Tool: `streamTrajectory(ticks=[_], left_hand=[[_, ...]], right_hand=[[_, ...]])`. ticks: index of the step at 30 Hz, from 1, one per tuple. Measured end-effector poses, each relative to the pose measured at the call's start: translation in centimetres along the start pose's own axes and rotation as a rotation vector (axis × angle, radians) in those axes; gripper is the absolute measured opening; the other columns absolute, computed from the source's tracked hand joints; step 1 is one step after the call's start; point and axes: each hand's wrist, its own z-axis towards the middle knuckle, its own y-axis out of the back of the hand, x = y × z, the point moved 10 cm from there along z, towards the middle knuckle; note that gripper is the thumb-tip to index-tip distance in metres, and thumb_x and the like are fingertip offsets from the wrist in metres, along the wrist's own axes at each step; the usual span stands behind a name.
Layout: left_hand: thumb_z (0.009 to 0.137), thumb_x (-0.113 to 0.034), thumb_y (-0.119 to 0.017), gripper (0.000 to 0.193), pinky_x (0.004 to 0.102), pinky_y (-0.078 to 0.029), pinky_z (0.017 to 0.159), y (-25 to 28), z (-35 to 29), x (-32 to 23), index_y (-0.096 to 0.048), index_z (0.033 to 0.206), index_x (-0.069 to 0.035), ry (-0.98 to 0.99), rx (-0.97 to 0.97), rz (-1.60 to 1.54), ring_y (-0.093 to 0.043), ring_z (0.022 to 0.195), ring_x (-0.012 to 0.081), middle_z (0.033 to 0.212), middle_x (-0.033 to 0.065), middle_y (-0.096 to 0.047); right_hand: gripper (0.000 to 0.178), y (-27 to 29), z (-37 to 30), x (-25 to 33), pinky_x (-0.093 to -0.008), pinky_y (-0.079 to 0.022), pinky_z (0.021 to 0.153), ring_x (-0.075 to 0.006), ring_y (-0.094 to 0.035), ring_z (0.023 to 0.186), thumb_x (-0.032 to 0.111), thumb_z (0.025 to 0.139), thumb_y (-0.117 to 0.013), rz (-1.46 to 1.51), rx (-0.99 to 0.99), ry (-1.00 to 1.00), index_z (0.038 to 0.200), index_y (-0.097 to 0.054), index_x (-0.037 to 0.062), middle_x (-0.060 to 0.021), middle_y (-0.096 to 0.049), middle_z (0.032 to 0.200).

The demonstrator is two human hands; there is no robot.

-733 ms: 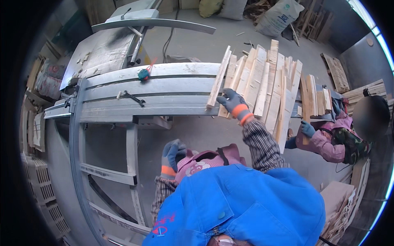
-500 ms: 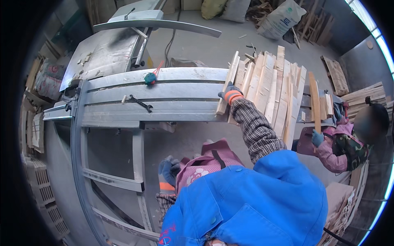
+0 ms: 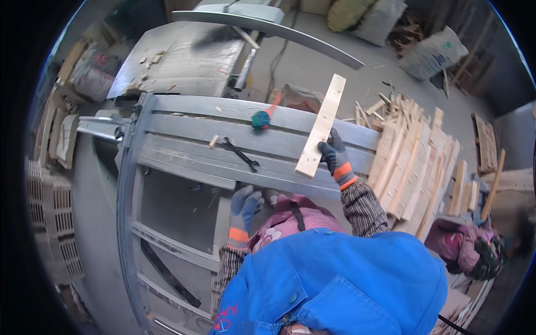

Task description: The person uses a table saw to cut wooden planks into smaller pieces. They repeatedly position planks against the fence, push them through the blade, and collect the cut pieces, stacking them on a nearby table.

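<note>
One-handed, off-centre hold: gripped near its close end by the right hand, the board could tip or twist, and a leftward swing might knock the wrench. It is over the bench, toward the right end, appearing past the back edge: pale, straight, dark-flecked. The left hand, curled near the front edge, seems empty, though blur clouds this.
</note>
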Motion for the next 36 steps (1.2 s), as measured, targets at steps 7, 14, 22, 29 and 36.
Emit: streamTrajectory(ticks=[7,14,22,29,36], left_hand=[[0.095,-0.051,-0.052,0.057,0.0375,-0.058,0.078,-4.0,5.4,-7.6,-0.053,0.129,-0.006,0.038,0.224,-0.536,-0.066,0.098,0.0262,0.113,0.0126,-0.065],[0.097,-0.038,-0.054,0.049,0.0379,-0.059,0.078,5.4,7.6,-10.4,-0.053,0.129,-0.002,-0.227,0.101,-0.751,-0.068,0.089,0.0241,0.106,0.0143,-0.067],[0.093,-0.030,-0.061,0.038,0.0332,-0.057,0.066,16.2,8.9,-11.4,-0.058,0.120,-0.004,-0.283,-0.173,-0.726,-0.068,0.080,0.0204,0.101,0.0104,-0.068],[0.087,-0.037,-0.064,0.037,0.0323,-0.052,0.057,26.8,11.1,-11.0,-0.062,0.111,-0.008,-0.169,-0.329,-0.920,-0.065,0.071,0.0205,0.091,0.0085,-0.068],[0.090,-0.061,-0.055,0.054,0.0242,-0.049,0.046,37.4,10.4,-16.1,-0.063,0.110,-0.012,-0.394,-0.510,-1.036,-0.061,0.056,0.0111,0.079,0.0031,-0.067]], right_hand=[[0.086,-20.2,5.6,1.6,-0.0307,-0.054,0.082,-0.0156,-0.058,0.106,0.028,0.082,-0.074,0.228,0.474,0.022,0.150,-0.026,0.0062,-0.0059,-0.055,0.127],[0.082,-30.8,9.3,-1.7,-0.0314,-0.052,0.085,-0.0161,-0.057,0.109,0.032,0.083,-0.072,0.175,0.698,-0.118,0.148,-0.028,0.0050,-0.0061,-0.054,0.129],[0.046,-40.5,13.5,-8.8,-0.0321,-0.056,0.080,-0.0175,-0.064,0.089,0.032,0.088,-0.066,0.185,0.698,-0.580,0.125,-0.053,0.0077,-0.0050,-0.059,0.101],[0.048,-48.7,18.0,-16.0,-0.0318,-0.041,0.051,-0.0182,-0.054,0.058,0.055,0.081,-0.070,0.127,0.528,-0.612,0.102,-0.060,0.0130,-0.0043,-0.061,0.077],[0.033,-61.0,19.9,-22.2,-0.0243,-0.046,0.053,-0.0098,-0.060,0.068,0.033,0.085,-0.075,0.006,0.733,-0.602,0.106,-0.065,0.0105,0.0015,-0.066,0.088]])
